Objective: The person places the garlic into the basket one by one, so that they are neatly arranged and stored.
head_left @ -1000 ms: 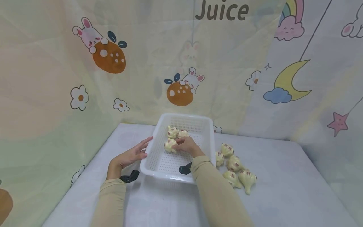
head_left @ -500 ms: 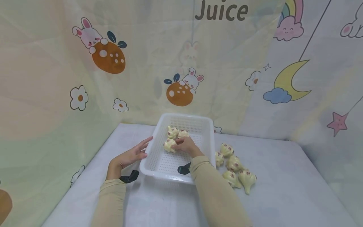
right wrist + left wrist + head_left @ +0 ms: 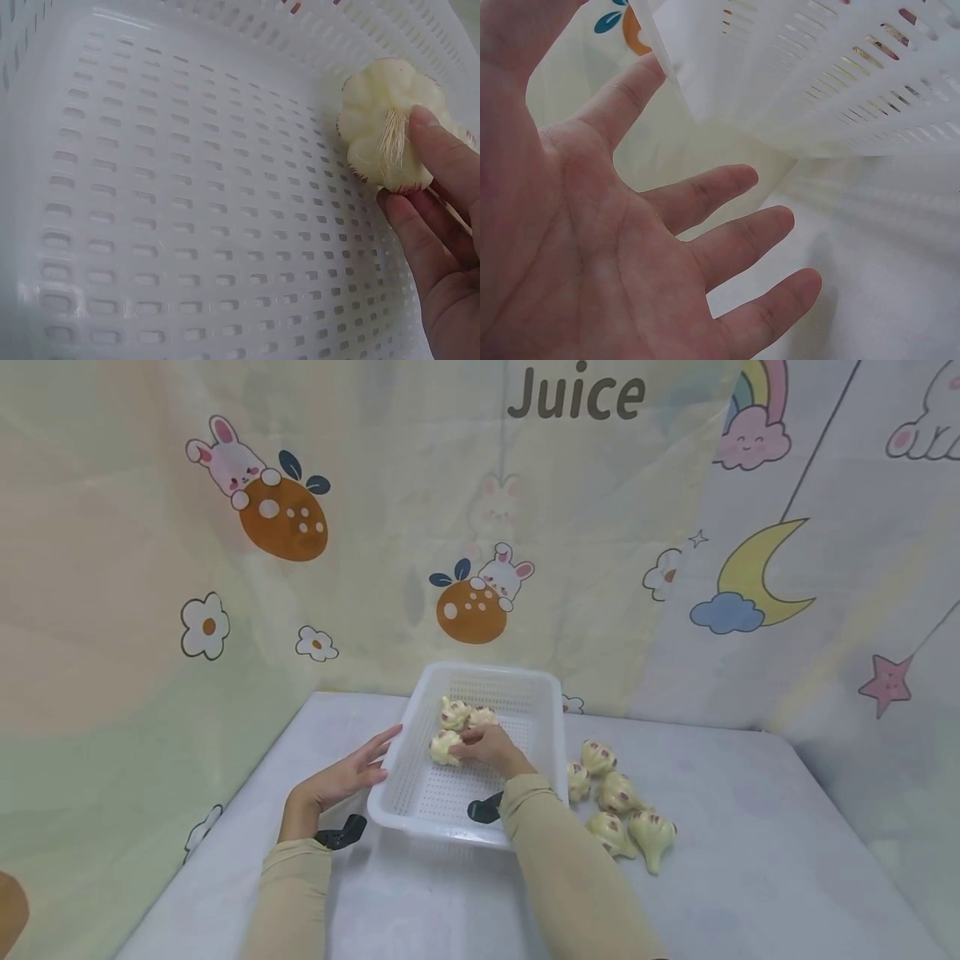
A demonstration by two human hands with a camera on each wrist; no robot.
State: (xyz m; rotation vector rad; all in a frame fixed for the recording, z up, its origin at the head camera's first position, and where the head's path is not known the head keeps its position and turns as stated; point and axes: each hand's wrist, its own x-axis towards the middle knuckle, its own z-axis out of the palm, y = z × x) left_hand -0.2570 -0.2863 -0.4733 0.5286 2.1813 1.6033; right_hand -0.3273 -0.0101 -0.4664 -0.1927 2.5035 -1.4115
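Note:
A white perforated plastic basket [image 3: 442, 832] stands on the table. Inside it, my right hand [image 3: 495, 750] pinches a garlic bulb [image 3: 445, 747] between thumb and fingers; its pale cloves and root tuft show in the right wrist view, where the same garlic bulb [image 3: 375, 135] lies near the basket's side. Two more bulbs sit just behind it: one garlic bulb [image 3: 453, 713] to the left, another garlic bulb [image 3: 482, 717] to the right. My left hand [image 3: 337, 781] is spread at the basket's left side. In the left wrist view, its index fingertip touches the basket wall.
Several garlic bulbs [image 3: 618, 793] lie in a loose group on the white table [image 3: 750, 843], right of the basket. A printed cloth [image 3: 375, 568] hangs behind and at both sides. Black wrist devices sit below both hands, the left device [image 3: 342, 833] over the table.
The head view has tilted slightly. Both hands and the gripped garlic bulb stay almost where they were relative to the basket.

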